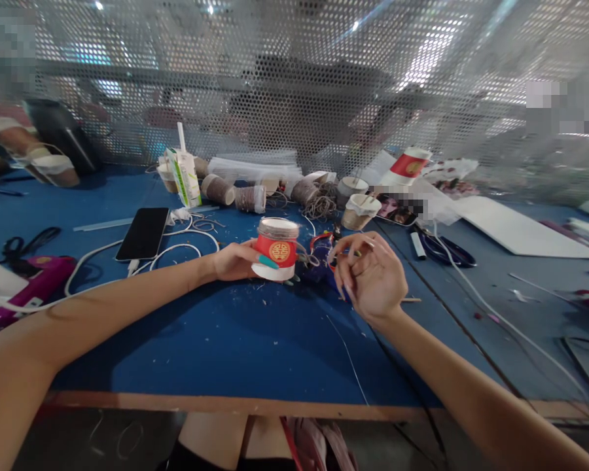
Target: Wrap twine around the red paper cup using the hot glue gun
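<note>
- The left hand (235, 261) is grasping a paper cup (276, 267), the thumb laid across its front.
- This cup is white with a red band and a gold sign; it is nearly upright, in the middle, near the blue table (201, 356). I cannot tell if it touches it.
- The right hand (377, 281) is lifted beside the cup, with bent fingers; I cannot tell if they pinch something thin.
- To the left lie a dark phone (143, 233) and a white cable (78, 275).
- Behind are thread rolls (249, 199) and a drink carton (187, 182) with a straw.
- Farther stands a metal mesh (177, 104).
</note>
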A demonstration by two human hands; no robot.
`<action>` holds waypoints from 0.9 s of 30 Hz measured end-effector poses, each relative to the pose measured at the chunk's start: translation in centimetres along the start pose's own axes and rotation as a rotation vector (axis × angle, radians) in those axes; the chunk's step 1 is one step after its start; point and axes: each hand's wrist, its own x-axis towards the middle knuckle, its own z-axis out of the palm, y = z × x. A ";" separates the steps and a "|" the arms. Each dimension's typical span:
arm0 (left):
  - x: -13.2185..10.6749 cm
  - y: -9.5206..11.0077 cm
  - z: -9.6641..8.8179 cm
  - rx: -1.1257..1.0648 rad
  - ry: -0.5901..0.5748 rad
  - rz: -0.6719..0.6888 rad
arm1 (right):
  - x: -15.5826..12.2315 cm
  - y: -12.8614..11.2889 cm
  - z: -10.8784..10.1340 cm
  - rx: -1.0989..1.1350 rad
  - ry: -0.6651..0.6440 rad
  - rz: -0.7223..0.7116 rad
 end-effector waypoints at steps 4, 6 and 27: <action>-0.1 -0.1 -0.1 0.026 0.001 -0.011 | -1.0 -0.6 1.1 -0.009 -0.281 0.168; -0.1 -0.1 -0.1 0.039 0.006 -0.007 | -1.2 -0.7 1.3 -0.003 -0.363 0.221; -0.1 -0.2 -0.1 0.081 0.048 0.003 | 0.5 1.0 -0.7 -0.049 0.056 0.249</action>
